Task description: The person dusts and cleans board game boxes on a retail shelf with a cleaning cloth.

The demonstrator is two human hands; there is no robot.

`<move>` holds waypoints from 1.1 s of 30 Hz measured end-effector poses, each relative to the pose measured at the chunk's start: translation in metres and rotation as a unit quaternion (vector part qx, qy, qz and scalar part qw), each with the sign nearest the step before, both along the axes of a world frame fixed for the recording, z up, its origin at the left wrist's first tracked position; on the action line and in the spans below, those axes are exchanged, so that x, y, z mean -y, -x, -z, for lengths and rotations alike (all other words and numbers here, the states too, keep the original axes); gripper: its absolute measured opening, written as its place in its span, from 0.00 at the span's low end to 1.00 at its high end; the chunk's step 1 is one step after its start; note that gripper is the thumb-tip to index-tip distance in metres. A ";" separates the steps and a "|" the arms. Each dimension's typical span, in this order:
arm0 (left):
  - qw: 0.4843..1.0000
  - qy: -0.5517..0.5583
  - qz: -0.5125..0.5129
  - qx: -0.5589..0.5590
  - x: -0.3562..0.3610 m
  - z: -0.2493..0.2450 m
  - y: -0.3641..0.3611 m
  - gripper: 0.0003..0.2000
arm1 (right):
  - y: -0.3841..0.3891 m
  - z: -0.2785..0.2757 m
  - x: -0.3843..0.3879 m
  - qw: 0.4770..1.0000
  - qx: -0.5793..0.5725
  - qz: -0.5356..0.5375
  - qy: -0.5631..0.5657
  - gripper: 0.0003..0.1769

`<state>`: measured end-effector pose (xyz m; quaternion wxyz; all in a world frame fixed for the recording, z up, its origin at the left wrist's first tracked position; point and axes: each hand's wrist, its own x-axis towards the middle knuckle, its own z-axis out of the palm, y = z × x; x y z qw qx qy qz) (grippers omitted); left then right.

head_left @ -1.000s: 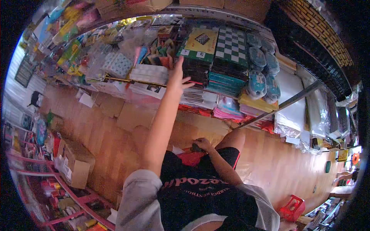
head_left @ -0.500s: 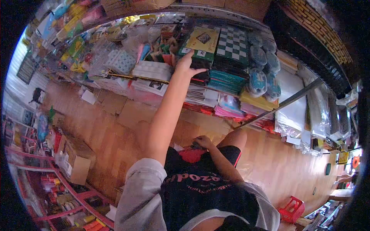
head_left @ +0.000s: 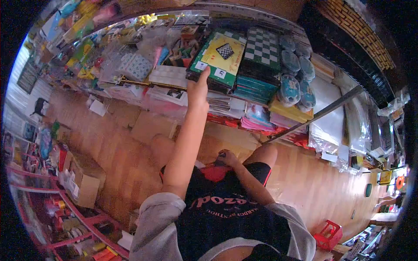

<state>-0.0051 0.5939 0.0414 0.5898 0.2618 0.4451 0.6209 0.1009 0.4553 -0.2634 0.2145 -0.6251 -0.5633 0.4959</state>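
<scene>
1. Since the earlier frame the chess-set box (head_left: 220,56) has come off flat. It now sits slanted on its stack of boxes (head_left: 250,82), with its lower-left corner turned out towards the person. The left hand (head_left: 198,89) has dropped slightly, down and left, to that corner.
2. The left fingers (head_left: 204,73) are held narrow and close together, tips against the box's lower-left edge. Whether they pinch it cannot be told.
3. The box lies at upper centre of the frame, directly above and right of those fingertips. Its long side slants up to the right, beside the green chequered board (head_left: 261,48).
4. The left hand is by far the nearer. The right hand (head_left: 226,156) rests low at centre frame on a red object (head_left: 214,173), and its grip is unclear.
</scene>
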 end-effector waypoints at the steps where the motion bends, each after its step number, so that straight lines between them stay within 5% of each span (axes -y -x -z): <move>1: 0.999 -0.032 0.005 -0.033 0.000 0.008 0.003 0.18 | 0.001 0.005 0.000 0.999 0.019 0.005 -0.050 0.22; 3: 0.995 -0.099 -0.007 -0.013 0.007 0.018 0.008 0.19 | 0.003 0.008 0.002 0.994 0.037 0.010 -0.099 0.20; 5: 0.998 0.029 0.039 0.050 0.016 0.024 0.015 0.20 | 0.001 0.011 0.001 0.997 -0.013 0.056 -0.059 0.17; 8: 0.993 0.016 0.052 0.103 0.025 0.042 0.024 0.22 | -0.010 0.042 -0.011 0.982 0.011 0.136 -0.134 0.13; 10: 0.993 0.020 0.058 0.099 0.026 0.058 0.030 0.23 | -0.006 -0.041 -0.007 0.924 -0.139 0.301 -0.191 0.10; 12: 0.993 0.019 0.064 0.096 0.027 0.060 0.032 0.24 | -0.020 -0.062 -0.019 0.864 -0.068 0.372 -0.332 0.09; 14: 0.994 0.044 0.057 0.079 0.030 0.059 0.030 0.26 | -0.035 -0.108 -0.031 0.837 -0.071 0.422 -0.341 0.10; 18: 0.988 0.037 0.075 0.133 0.031 0.066 0.032 0.28 | -0.034 -0.255 -0.048 0.787 -0.120 0.358 -0.487 0.13; 21: 0.971 0.002 0.101 0.216 0.039 0.057 0.037 0.31 | -0.015 -0.317 -0.063 0.807 -0.080 0.236 -0.535 0.17; 23: 0.957 -0.028 0.160 0.242 0.038 0.062 0.043 0.31 | 0.005 -0.325 -0.078 0.823 -0.044 0.185 -0.534 0.18; 25: 0.958 -0.039 0.157 0.236 0.035 0.071 0.042 0.30 | 0.021 -0.316 -0.097 0.842 0.042 -0.065 -0.534 0.20; 28: 0.965 -0.044 0.167 0.197 0.037 0.074 0.043 0.30 | 0.025 -0.315 -0.114 0.822 0.122 -0.224 -0.508 0.21; 33: 0.972 -0.013 0.170 0.164 0.036 0.089 0.042 0.31 | 0.026 -0.314 -0.136 0.822 0.152 -0.239 -0.494 0.22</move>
